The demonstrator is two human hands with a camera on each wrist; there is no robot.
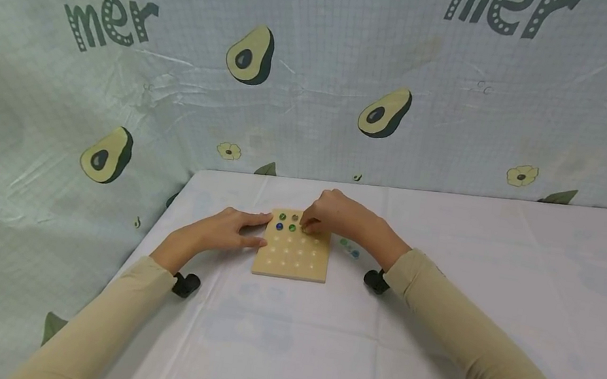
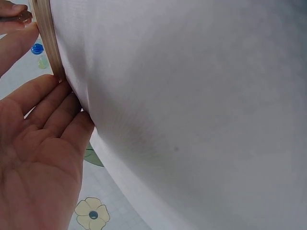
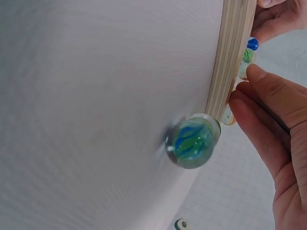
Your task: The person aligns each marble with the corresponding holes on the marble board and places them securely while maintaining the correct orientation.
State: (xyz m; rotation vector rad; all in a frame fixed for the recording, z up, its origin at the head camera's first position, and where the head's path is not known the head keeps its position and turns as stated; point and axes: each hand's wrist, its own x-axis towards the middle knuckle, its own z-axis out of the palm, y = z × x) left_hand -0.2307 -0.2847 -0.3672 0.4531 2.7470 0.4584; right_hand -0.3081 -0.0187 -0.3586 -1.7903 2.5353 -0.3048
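A square wooden board (image 1: 293, 255) with rows of round hollows lies on the table. Several glass marbles, among them a blue marble (image 1: 279, 227) and a green marble (image 1: 292, 228), sit in its far rows. My left hand (image 1: 226, 229) touches the board's left edge with thumb and fingers spread and fairly straight. Over the far right part of the board, my right hand (image 1: 332, 212) pinches a marble (image 2: 24, 17) at the hollows. In the right wrist view its fingertips largely cover that marble. Beside the board's right edge lie loose blue-green marbles (image 3: 192, 143) on the cloth.
A white cloth covers the table (image 1: 300, 361). Behind and to the left hangs a pale sheet (image 1: 302, 123) printed with avocados and lettering. Each wrist wears a small black camera, such as the right wrist camera (image 1: 375, 282).
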